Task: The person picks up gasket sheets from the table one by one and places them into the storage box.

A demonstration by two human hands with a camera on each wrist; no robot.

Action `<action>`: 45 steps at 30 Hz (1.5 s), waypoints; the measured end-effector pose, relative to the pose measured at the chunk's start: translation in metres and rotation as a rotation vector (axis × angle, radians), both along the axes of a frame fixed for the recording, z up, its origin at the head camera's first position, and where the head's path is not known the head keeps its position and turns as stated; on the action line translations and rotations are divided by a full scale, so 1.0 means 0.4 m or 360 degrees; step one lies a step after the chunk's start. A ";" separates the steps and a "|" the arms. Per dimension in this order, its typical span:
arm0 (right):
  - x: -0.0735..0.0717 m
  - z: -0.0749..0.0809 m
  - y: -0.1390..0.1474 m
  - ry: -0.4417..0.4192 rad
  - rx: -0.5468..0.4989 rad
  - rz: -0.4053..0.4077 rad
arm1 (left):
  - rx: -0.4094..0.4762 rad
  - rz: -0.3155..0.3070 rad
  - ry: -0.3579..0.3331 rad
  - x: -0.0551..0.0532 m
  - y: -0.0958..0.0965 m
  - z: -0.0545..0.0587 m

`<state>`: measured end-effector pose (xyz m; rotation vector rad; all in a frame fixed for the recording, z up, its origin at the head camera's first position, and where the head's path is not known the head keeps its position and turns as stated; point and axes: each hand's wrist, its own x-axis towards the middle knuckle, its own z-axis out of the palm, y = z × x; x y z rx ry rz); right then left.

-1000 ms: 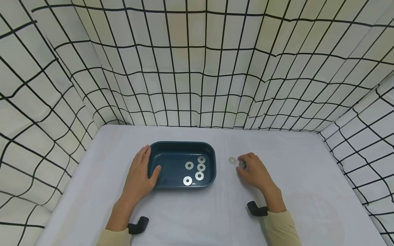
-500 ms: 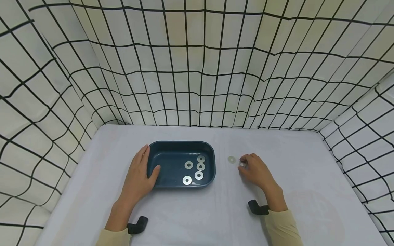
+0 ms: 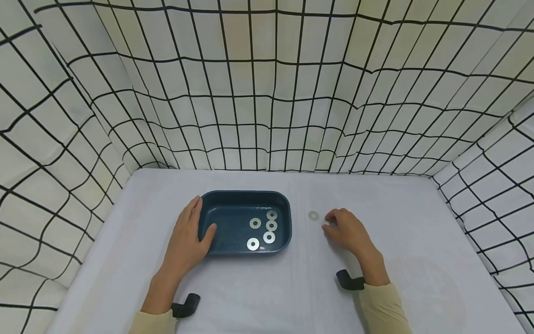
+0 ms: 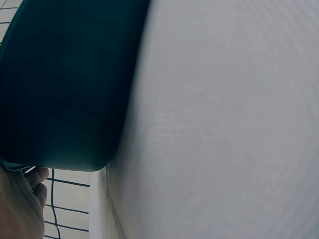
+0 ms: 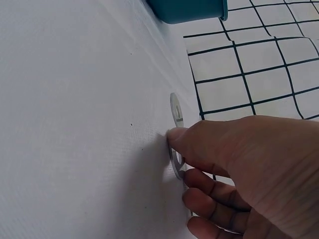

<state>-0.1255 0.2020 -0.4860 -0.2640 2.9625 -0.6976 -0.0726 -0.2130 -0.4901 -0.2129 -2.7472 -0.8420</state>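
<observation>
A dark blue rectangular tray (image 3: 225,222) stands on the white-covered table, with several flat metal washers (image 3: 269,237) lying in its right half. My left hand (image 3: 187,236) holds the tray's left end, thumb over the rim and fingers along the outer wall. In the left wrist view the tray's outer wall (image 4: 65,89) hides most of that hand. To the right of the tray, my right hand (image 3: 346,234) pinches a washer (image 5: 174,159) close over the cloth, its thumb covering part of the ring. Just left of those fingertips, another washer (image 3: 313,215) lies flat on the cloth.
White cloth (image 3: 258,292) covers the table. Pale walls with a black grid net (image 3: 267,111) rise behind it and at both sides. A black angled mount (image 3: 187,305) sits at the left wrist, and another mount (image 3: 349,280) at the right.
The right hand's thumb and fingers have come closer together over the washer, which shows less now. The left hand and the tray keep their places; the head view has shifted slightly.
</observation>
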 end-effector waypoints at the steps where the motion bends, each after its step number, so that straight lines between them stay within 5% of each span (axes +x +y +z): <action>1: 0.000 0.001 0.001 -0.0007 -0.0012 -0.0003 | 0.0002 -0.0001 -0.0002 0.000 0.001 0.001; 10: -0.005 -0.001 0.003 -0.0050 -0.0064 -0.0024 | 0.0003 -0.0009 0.0003 -0.007 0.000 0.007; 26: 0.022 0.034 -0.051 0.0117 0.0274 -0.0061 | -0.0003 -0.0024 -0.0004 -0.009 0.008 0.021; 45: 0.002 0.000 -0.003 0.0101 0.0086 0.0087 | -0.0004 0.0001 -0.0013 0.002 0.003 0.009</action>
